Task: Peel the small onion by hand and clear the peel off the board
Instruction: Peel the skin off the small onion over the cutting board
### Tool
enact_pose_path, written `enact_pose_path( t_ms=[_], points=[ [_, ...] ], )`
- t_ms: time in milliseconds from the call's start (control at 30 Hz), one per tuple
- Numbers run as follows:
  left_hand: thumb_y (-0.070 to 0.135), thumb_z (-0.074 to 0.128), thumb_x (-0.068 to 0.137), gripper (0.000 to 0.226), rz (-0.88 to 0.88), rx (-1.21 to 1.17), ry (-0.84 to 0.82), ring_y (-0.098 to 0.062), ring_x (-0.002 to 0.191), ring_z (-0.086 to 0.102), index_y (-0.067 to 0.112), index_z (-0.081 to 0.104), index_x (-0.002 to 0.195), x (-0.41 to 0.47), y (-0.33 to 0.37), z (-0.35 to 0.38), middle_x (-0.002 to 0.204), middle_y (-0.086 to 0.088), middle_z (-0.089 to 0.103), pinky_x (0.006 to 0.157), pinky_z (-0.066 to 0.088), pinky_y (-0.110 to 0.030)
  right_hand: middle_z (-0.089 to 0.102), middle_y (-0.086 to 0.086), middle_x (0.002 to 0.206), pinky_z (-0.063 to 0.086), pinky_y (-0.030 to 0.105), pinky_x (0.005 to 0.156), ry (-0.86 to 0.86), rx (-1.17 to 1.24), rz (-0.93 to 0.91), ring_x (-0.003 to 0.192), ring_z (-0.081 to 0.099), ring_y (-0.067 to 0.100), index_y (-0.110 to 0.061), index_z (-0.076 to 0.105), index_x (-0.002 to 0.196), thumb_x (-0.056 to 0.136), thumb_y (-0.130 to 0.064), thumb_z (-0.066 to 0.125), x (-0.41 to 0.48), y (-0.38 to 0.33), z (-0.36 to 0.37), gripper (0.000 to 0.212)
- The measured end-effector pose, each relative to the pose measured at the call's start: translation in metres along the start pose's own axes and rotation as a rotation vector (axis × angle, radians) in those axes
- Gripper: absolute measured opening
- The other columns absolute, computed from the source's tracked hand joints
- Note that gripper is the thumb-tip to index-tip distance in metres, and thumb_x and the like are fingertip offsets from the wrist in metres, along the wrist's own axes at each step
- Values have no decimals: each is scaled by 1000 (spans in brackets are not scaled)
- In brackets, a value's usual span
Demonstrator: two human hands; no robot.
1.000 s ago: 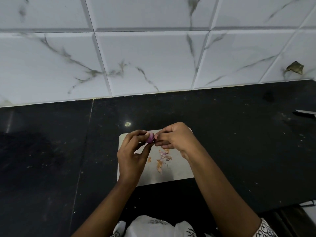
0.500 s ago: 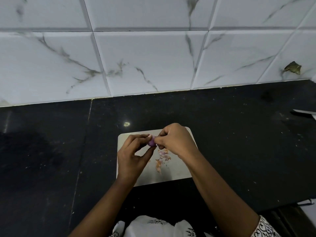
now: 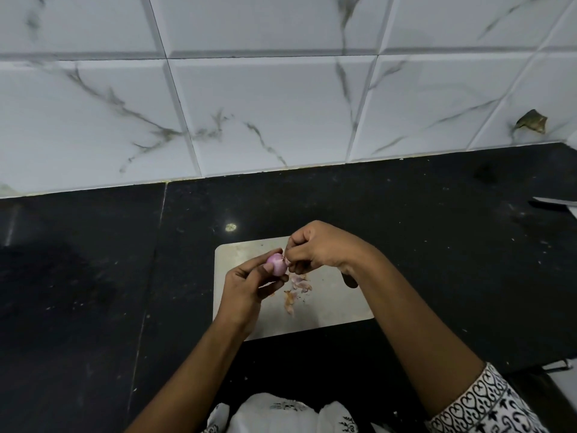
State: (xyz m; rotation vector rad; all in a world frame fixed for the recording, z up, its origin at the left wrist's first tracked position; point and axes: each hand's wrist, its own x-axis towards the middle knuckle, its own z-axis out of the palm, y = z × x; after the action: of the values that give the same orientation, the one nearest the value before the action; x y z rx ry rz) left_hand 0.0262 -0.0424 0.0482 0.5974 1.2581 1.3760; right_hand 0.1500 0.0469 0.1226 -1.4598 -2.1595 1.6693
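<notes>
Hands meet above the pale rectangular cutting board (image 3: 327, 310), which lies flat on the black stone countertop (image 3: 437, 245).

Left hand (image 3: 246, 284): fingers curled around the small pink-purple onion (image 3: 276, 263), gripping it from below and from the side. The onion is held clear of the board surface, over the board's far left area. Most of its exposed surface is smooth and glossy.

Right hand (image 3: 321, 248): fingers bunched tight, with the fingertips (image 3: 288, 254) pinched at the right end of the onion. A thin sliver of skin appears between those fingertips; whether it is still attached to the onion cannot be determined.

Loose peel scraps (image 3: 296, 290), pale pink and orange-brown, lie scattered on the board directly below the hands, near its centre. A small dark oval cut-out (image 3: 349, 281) in the board shows just beside the right wrist.

Surroundings:
- White marble-pattern wall tiles (image 3: 265, 104) rise behind the countertop.
- A brownish dry fragment (image 3: 532, 121) sits against the tiles at far right.
- A grey blade-like object (image 3: 554, 201) lies on the countertop at the right edge, well apart from the board; it is cut off by the frame.
- The right forearm ends in a white sleeve with black pattern (image 3: 487, 404) at lower right.
- A white patterned garment (image 3: 281, 414) shows at bottom centre.
</notes>
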Motion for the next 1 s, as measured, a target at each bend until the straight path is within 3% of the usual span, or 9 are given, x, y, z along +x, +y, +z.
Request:
enact_pose_path(
  t_ms=[133,267,367,500,600,667,767,933,1000],
  points=[
    [16,40,98,29,-120,-176,5,-13,68,68,12,69,103,0,0,0,89,-6,73,60,56,-19,68,6,78,55,24,71,47,12,15,70,64,12,-6,70,86,83,-8,61,5,6,-10,10],
    [20,42,97,27,-163,-332,-11,-10,62,69,13,68,103,1,0,0,86,-6,75,55,56,-17,72,8,93,55,29,78,33,-114,33,82,67,15,-10,70,93,87,-12,59,7,18,-10,13],
    [22,47,95,25,-221,-394,11,-11,67,71,13,69,102,4,-4,-2,88,-7,75,64,58,-21,72,5,94,56,35,82,95,-241,36,83,68,14,-14,70,95,89,-21,58,13,30,1,15],
    [22,51,93,21,-225,-402,12,-13,77,73,15,70,99,6,-8,-3,92,-7,76,76,53,-23,69,-3,80,58,35,75,371,-239,-91,72,66,10,-19,68,86,81,-23,69,15,38,14,6],
    [18,55,91,18,-138,-283,36,-15,87,72,20,70,100,6,-9,-2,96,-1,75,70,58,-25,69,0,82,60,33,68,375,17,-118,69,69,10,-16,67,89,82,-20,68,10,35,22,9],
    [12,59,87,20,-48,-213,68,-14,92,70,23,69,100,6,-8,-1,96,2,75,74,52,-26,70,1,84,60,34,69,334,105,-105,71,70,10,-17,68,94,84,-22,65,8,31,24,11],
    [4,63,82,27,122,-106,80,-14,98,68,24,69,100,3,-6,-1,97,6,75,77,55,-25,72,2,89,60,34,71,312,141,-82,74,70,9,-17,69,99,82,-26,68,7,27,24,19],
    [-1,71,75,37,349,88,110,-17,103,67,17,68,107,3,-11,-4,104,0,73,89,53,-34,72,5,83,58,24,67,301,161,-44,71,70,9,-14,70,89,82,-15,67,7,18,20,8],
    [-1,73,74,39,407,158,138,-16,103,67,15,68,108,2,-12,-4,103,1,73,90,53,-31,72,6,82,58,25,69,304,128,-13,71,70,10,-13,70,86,82,-12,66,8,13,20,5]
  ],
)
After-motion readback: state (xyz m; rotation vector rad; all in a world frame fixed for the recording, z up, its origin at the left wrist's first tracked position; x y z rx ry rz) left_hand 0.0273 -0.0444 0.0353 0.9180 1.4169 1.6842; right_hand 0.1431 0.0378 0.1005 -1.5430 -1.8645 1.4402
